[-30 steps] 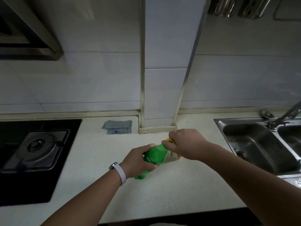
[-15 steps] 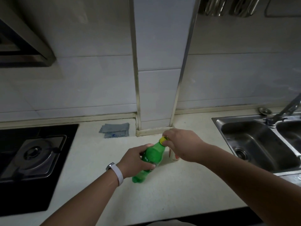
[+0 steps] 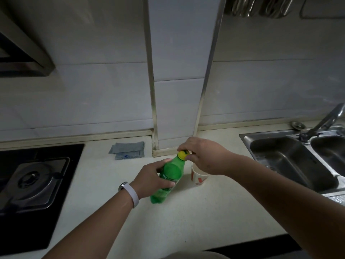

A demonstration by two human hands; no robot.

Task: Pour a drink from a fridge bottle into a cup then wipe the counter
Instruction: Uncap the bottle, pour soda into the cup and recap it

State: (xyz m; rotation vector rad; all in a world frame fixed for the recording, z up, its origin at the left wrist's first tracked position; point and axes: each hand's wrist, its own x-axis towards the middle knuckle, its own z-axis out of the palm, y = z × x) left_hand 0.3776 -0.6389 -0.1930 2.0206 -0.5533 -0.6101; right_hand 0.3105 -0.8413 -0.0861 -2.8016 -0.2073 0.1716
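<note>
The left hand point(image 3: 151, 179) is wrapping curled fingers around the smooth green plastic bottle point(image 3: 170, 172), tilted with its lobed base down at the pale speckled counter point(image 3: 186, 217). The right hand point(image 3: 205, 156) is pinching the round yellow cap point(image 3: 182, 155) from above. A tapered white paper cup point(image 3: 198, 179) is standing just beside, and a folded grey cloth point(image 3: 128, 149) is lying by the wall.

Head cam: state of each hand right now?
Left hand: grips the body of the green plastic bottle.
Right hand: pinches the yellow screw cap, which sits on the bottle's neck.
</note>
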